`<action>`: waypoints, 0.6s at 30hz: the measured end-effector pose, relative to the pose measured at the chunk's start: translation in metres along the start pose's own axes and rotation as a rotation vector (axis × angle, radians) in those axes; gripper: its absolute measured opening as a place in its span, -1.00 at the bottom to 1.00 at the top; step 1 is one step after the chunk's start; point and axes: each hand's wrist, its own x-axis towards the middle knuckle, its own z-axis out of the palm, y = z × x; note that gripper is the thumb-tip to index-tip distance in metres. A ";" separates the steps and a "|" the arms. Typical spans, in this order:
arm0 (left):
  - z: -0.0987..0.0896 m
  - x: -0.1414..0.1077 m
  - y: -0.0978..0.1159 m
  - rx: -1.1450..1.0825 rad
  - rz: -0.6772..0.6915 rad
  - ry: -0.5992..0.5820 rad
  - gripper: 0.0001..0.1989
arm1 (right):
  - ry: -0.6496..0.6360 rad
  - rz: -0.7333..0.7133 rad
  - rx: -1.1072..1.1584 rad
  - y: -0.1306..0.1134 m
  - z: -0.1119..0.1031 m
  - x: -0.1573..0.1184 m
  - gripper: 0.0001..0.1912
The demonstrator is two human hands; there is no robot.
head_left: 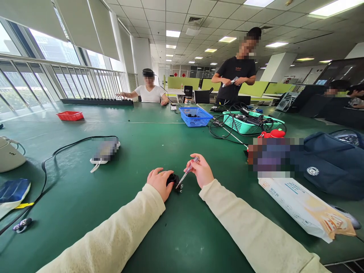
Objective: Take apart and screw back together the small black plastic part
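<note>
On the green table, my left hand [160, 183] is closed on a small black part [178, 183] that has little metallic prongs along its right side. My right hand [200, 170] pinches a slim, clear-handled screwdriver [187, 172], held at a slant. Its tip points down and left and meets the top of the black part, as far as can be seen. The fingertips of my left hand partly cover the part.
A blue basket [196, 120] and a teal basket of cables [241, 127] stand farther back. At right lie a white packet [301, 204] and dark bag [335, 163]; at left, a phone-like object [105, 151] and red tray [70, 116]. Two people are beyond.
</note>
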 end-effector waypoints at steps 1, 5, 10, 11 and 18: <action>0.000 0.000 0.000 0.001 0.003 0.004 -0.58 | -0.016 -0.001 -0.010 0.000 0.000 -0.001 -0.63; 0.001 0.000 -0.001 0.003 0.015 0.010 -0.55 | 0.015 -0.066 -0.026 -0.002 0.001 -0.001 -0.57; -0.001 0.000 0.000 0.011 0.027 -0.009 -0.50 | 0.121 -0.314 -0.108 -0.004 0.001 -0.001 -0.48; -0.001 0.001 0.000 0.011 0.026 -0.013 -0.50 | 0.126 -0.378 -0.145 -0.004 0.002 -0.003 -0.50; -0.002 0.002 -0.001 0.016 -0.008 -0.026 -0.53 | 0.048 -0.789 -0.493 -0.001 0.011 -0.020 -0.70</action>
